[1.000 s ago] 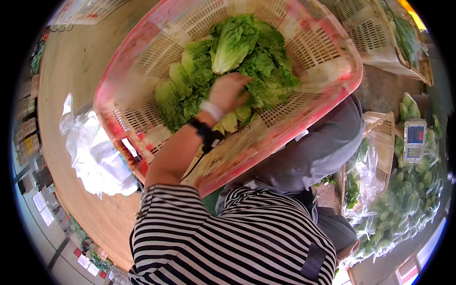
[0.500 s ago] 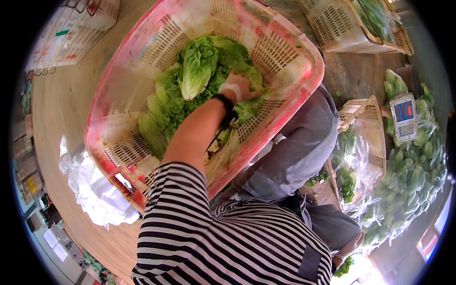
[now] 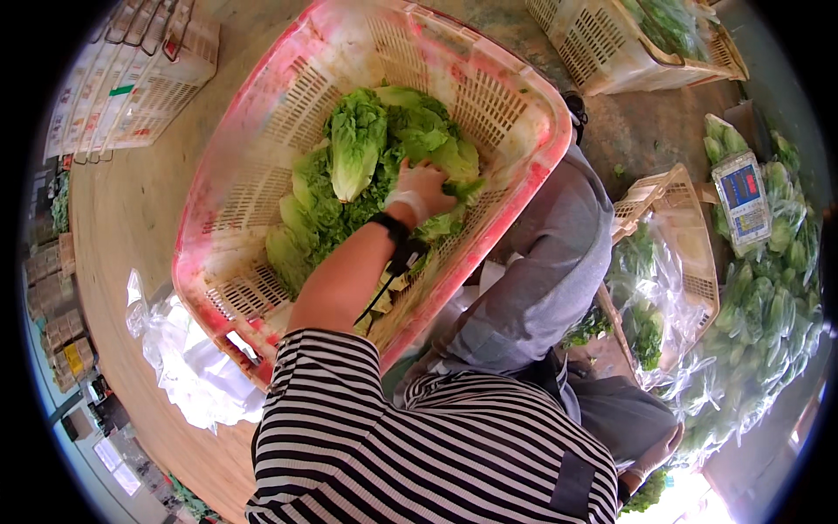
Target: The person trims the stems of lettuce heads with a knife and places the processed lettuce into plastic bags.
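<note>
My left hand [image 3: 423,188], in a thin pale glove, reaches into a large pink-rimmed plastic basket [image 3: 196,262]. Its fingers and thumb are curled over leafy lettuce [image 3: 454,153], and the fingertips sink partly among the leaves. To the left of that hand lies a paler head of lettuce [image 3: 356,148], stem toward me, on top of the other greens. At the lower right, my right hand [image 3: 656,450], also gloved, rests beside my grey-trousered knee. Its fingers look stretched out, though partly obscured. Some green leaves [image 3: 648,496] show just below its wrist.
White plastic bags [image 3: 196,367] lie left of the basket. Beige crates [image 3: 598,65] stand at the far right, and stacked crates [image 3: 131,96] at the far left. To my right are a scale [image 3: 742,203], an open crate [image 3: 698,262] and bagged greens [image 3: 759,332].
The basket and its lettuce sit slightly lower in view. My left hand has drawn back a little toward me, staying on the lettuce. My right hand remains beside my knee.
</note>
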Demonstrator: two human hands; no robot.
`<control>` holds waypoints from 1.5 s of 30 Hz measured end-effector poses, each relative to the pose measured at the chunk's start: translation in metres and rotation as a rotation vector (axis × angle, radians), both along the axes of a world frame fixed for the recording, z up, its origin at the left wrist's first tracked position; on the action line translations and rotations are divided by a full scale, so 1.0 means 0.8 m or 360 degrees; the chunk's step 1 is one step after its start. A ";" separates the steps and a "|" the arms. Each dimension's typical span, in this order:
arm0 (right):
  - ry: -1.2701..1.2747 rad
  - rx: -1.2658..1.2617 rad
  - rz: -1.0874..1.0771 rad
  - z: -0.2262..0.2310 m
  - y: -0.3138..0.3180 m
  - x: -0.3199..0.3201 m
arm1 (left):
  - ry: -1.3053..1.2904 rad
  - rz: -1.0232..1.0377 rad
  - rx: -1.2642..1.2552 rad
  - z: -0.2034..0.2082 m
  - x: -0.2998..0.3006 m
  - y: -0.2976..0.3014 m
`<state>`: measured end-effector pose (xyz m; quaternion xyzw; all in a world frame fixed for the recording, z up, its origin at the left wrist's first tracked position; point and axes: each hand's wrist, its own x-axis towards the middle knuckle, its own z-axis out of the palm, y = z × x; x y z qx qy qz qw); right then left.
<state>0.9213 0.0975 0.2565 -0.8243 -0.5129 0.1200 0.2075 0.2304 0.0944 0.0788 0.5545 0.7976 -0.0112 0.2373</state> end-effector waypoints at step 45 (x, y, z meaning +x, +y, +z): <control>0.0009 0.0055 -0.0073 0.000 0.002 -0.003 | 0.0103 -0.0552 0.0628 0.046 -0.042 -0.072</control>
